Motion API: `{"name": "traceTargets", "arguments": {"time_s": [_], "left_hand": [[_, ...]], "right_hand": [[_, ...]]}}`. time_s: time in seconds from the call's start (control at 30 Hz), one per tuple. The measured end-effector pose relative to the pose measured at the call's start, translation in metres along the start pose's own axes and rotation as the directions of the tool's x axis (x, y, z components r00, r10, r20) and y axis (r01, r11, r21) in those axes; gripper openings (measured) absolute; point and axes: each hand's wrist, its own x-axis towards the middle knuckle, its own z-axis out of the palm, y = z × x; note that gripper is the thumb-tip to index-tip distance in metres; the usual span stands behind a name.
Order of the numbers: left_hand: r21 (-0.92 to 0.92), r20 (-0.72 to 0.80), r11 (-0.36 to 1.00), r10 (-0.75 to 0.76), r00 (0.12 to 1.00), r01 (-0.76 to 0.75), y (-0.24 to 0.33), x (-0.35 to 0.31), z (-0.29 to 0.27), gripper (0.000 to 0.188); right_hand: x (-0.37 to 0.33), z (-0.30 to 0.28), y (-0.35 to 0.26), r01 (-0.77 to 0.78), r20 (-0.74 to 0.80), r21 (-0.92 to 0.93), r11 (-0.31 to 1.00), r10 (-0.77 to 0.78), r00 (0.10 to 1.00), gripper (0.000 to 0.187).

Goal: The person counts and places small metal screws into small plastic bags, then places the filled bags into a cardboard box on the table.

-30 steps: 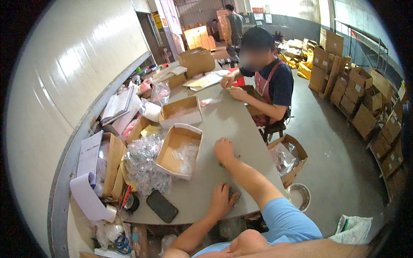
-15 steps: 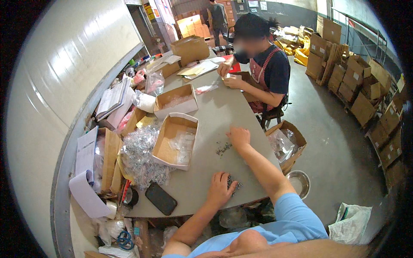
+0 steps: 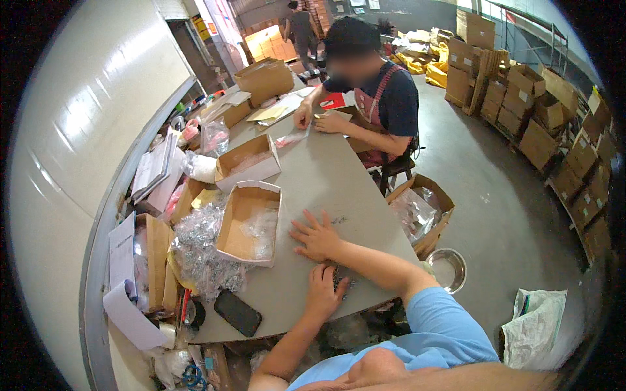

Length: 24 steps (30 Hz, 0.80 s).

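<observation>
My right hand [image 3: 317,238] lies palm down on the grey table [image 3: 313,176], its fingers spread and pointing left, near the open white-edged cardboard tray [image 3: 235,225]. Clear plastic bags [image 3: 261,229] lie in that tray. Just beyond the hand is a thin scatter of small dark metal pieces [image 3: 338,220]. Near the table's front edge my left hand [image 3: 323,293] rests with thumb and fingers apart, beside a small heap of similar metal pieces [image 3: 344,285]. It partly covers the heap. The pieces are too small to name exactly.
Filled clear bags [image 3: 205,251] are piled left of the tray, above a black phone [image 3: 238,313]. A second cardboard tray [image 3: 251,163] stands farther back. Across the table sits a co-worker [image 3: 385,98]. An open carton [image 3: 424,221] and metal bowl [image 3: 447,270] stand right.
My right hand has moved left and nearer across the table, and its fingers have spread. My left hand stays by the near heap. The whole view has shifted a little.
</observation>
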Motion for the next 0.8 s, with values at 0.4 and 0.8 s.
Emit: {"name": "traceTargets", "arguments": {"time_s": [0.4,0.8], "left_hand": [[-0.01,0.069,0.995,-0.102,0.992,0.103,0.009,0.001,-0.005,0.041],[0.062,0.041,0.998,-0.012,0.999,0.009,0.011,0.009,-0.003,0.038]], "right_hand": [[-0.027,-0.05,0.068,-0.39,0.198,-0.133,0.911,0.41,0.891,0.054],[-0.144,-0.018,0.32,-0.854,-0.249,0.059,0.517,0.836,0.489,0.026]]}}
